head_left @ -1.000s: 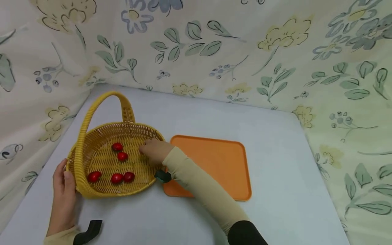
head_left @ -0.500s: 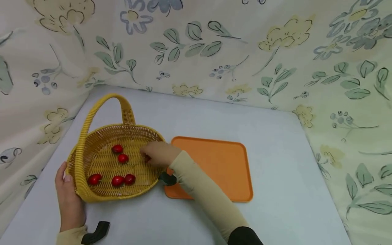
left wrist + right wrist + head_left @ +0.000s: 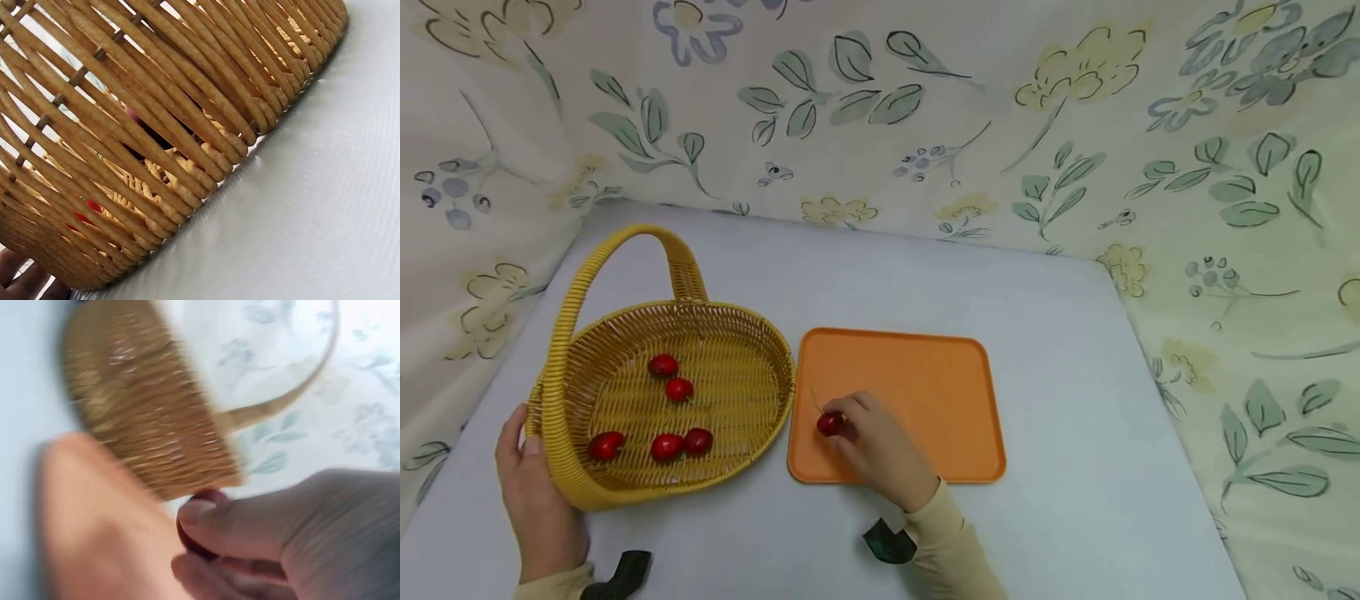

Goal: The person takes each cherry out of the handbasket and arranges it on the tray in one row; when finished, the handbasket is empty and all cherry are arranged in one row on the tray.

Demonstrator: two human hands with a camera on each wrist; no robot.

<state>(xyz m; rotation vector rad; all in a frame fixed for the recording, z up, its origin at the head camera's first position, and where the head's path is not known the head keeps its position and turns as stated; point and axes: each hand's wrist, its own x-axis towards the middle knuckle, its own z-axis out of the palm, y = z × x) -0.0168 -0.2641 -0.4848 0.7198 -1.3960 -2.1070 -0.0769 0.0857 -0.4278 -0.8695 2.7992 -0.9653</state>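
My right hand (image 3: 880, 450) pinches a dark red cherry (image 3: 830, 423) between thumb and fingers, with a thin stem sticking up from it. It overlaps the left part of the orange tray (image 3: 925, 400) in the head view. The right wrist view is blurred, but the cherry (image 3: 199, 534) shows at the fingertips. At the far left my left hand (image 3: 538, 500) grips the rim of the yellow woven basket (image 3: 737, 375), thumb at the rim. Several red cherries (image 3: 679, 389) lie on the basket floor. The left wrist view shows the basket's woven side (image 3: 144, 137) close up, fingers at its lower corner.
The basket's tall arched handle (image 3: 568, 325) rises over its left part. Basket and tray stand side by side on a white table (image 3: 1060, 375), a narrow gap between them. Floral cloth (image 3: 880, 108) hangs behind and at both sides.
My right hand has come out of the basket with a cherry and moved right, over the tray. My left hand stays at the basket's rim. The head view has shifted slightly.
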